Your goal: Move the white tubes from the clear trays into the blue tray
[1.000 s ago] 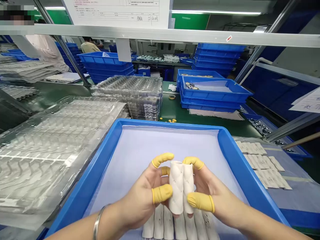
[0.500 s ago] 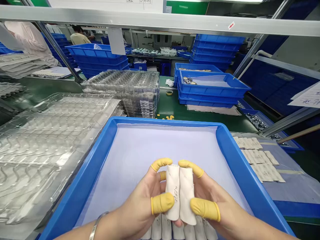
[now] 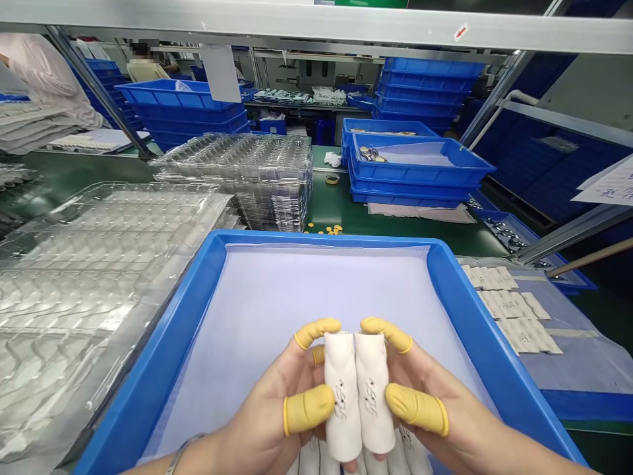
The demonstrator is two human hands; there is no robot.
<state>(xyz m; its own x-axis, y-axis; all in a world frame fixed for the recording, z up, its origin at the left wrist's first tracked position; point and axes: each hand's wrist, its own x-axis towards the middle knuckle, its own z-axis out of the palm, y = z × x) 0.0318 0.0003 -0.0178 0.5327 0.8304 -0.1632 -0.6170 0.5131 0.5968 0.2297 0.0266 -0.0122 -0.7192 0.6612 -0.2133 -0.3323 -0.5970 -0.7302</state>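
Observation:
My left hand (image 3: pixel 270 412), with yellow finger cots on thumb and fingers, is closed on a slim white pouch (image 3: pixel 341 415) with dark script lettering. A matching white pouch (image 3: pixel 374 409) is gripped by my right hand (image 3: pixel 448 396), also in yellow finger cots. The two stand side by side, nearly touching, lettering facing me. Fingertips rest near their top ends and the thumbs press on the outer sides. Beneath them, a row of similar white pouches (image 3: pixel 413 452) lies at the near end of a blue tray (image 3: pixel 316 239), partly hidden by my hands.
Clear plastic trays (image 3: pixel 109 264) lie at left, with a tall clear stack (image 3: pixel 267 178) behind. Blue bins (image 3: pixel 420 175) stand at back right. More white pouches (image 3: pixel 519 307) lie in rows at right. A metal bar (image 3: pixel 316 26) crosses overhead; small yellow pieces (image 3: pixel 333 229) lie beyond the tray.
Both pouches have been turned so the lettering on each now faces me, and they have come a little lower and more upright. My view has tilted slightly downward.

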